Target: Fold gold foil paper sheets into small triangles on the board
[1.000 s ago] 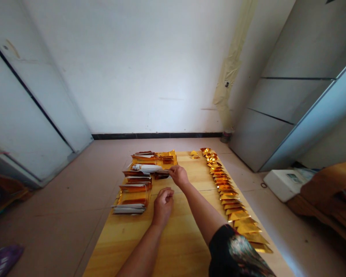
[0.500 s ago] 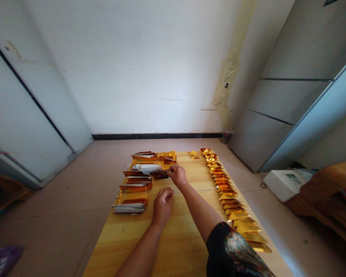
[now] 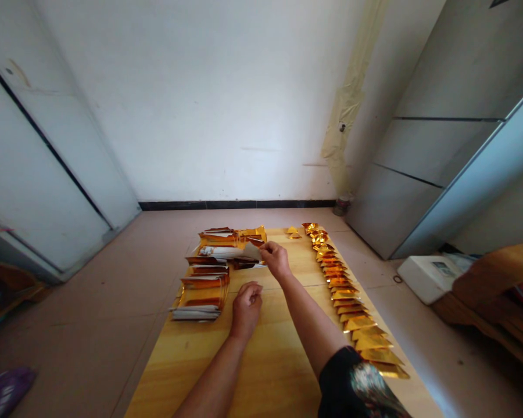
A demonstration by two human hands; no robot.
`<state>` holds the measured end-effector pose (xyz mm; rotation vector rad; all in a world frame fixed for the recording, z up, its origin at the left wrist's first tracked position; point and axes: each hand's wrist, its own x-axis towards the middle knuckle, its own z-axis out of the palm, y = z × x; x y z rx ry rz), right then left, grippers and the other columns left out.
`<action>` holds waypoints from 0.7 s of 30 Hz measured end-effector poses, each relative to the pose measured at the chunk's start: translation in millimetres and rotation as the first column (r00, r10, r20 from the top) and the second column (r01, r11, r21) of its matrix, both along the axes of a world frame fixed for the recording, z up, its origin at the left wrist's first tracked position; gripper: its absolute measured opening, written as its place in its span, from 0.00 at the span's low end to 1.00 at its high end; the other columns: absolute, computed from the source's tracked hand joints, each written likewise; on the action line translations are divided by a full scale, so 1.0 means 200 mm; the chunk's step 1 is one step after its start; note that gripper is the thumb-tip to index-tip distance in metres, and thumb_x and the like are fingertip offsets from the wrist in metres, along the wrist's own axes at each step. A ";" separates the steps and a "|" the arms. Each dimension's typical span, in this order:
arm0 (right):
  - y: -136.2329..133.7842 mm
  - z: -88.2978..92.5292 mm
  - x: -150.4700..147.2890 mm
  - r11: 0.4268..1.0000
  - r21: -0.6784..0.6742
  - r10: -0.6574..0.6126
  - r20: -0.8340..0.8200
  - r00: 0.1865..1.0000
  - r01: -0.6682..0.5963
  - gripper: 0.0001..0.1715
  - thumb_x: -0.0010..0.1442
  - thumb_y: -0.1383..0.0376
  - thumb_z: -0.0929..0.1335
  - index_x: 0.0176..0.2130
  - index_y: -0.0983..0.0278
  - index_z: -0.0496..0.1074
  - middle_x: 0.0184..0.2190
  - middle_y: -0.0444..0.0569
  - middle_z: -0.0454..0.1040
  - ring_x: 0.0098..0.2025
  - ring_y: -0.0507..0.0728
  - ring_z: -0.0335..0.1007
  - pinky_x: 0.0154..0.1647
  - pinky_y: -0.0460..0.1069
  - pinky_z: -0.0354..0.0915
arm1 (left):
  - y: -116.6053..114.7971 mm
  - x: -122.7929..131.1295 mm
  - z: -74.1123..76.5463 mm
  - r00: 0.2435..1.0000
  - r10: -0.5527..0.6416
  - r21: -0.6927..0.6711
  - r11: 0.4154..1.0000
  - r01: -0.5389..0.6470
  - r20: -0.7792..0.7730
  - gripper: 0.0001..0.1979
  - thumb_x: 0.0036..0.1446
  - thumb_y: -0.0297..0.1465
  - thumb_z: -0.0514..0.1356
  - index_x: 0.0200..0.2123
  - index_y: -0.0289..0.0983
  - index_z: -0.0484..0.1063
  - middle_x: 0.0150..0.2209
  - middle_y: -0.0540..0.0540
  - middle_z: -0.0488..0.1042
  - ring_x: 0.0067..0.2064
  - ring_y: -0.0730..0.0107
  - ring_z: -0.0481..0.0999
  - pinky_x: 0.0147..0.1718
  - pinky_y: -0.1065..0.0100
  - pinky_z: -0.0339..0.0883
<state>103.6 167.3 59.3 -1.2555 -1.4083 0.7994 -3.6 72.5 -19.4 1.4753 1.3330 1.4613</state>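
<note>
Right hand (image 3: 278, 261) has its fingers clamped on the edge of a pale sheet (image 3: 253, 252), which sits tilted up at the right side of the foil-and-paper stacks (image 3: 206, 284), toward the far end of the bench (image 3: 265, 377). Left hand (image 3: 246, 310) is nearer the wearer, just right of the stacks, fingers curled together, can't tell if anything's pinched in them. Folded gold pieces (image 3: 347, 302) run in an overlapping row along the bench's right edge.

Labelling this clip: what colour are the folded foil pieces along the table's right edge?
The folded foil pieces are shiny gold, as the head view shows.
</note>
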 end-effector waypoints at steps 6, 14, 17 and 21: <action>-0.12 -0.04 0.05 0.977 -0.211 -0.149 -0.548 0.823 0.036 0.12 0.43 0.61 0.68 0.28 0.63 0.62 0.15 0.36 0.66 0.18 0.50 0.64 0.21 0.45 0.64 | -0.01 0.00 0.01 1.000 -0.004 0.016 1.000 0.004 0.003 0.10 0.48 0.24 0.54 0.35 0.36 0.73 0.40 0.44 0.72 0.40 0.70 0.73 0.40 0.69 0.69; -0.40 -0.17 0.10 0.954 -0.298 -0.229 -0.682 0.694 0.022 0.15 0.41 0.63 0.69 0.32 0.63 0.64 0.17 0.38 0.69 0.19 0.50 0.66 0.22 0.45 0.64 | -0.06 0.03 0.06 0.948 -0.205 0.039 0.975 0.220 -0.244 0.15 0.48 0.22 0.54 0.38 0.38 0.73 0.41 0.45 0.75 0.43 0.67 0.74 0.44 0.67 0.67; -0.45 -0.15 0.09 0.952 -0.303 -0.186 -0.694 0.695 -0.047 0.13 0.40 0.64 0.69 0.30 0.64 0.67 0.16 0.39 0.69 0.18 0.48 0.63 0.21 0.43 0.60 | -0.07 0.04 0.07 0.902 -0.258 0.011 0.960 0.279 -0.347 0.10 0.49 0.23 0.54 0.31 0.38 0.74 0.34 0.46 0.76 0.39 0.67 0.74 0.42 0.68 0.66; -0.50 -0.09 0.05 0.954 -0.266 -0.109 -0.734 0.670 -0.136 0.16 0.40 0.64 0.70 0.34 0.66 0.69 0.17 0.39 0.69 0.18 0.47 0.60 0.21 0.43 0.56 | -0.07 0.04 0.07 0.934 -0.255 -0.085 0.967 0.241 -0.251 0.08 0.53 0.31 0.55 0.32 0.37 0.73 0.30 0.46 0.76 0.32 0.68 0.74 0.34 0.71 0.65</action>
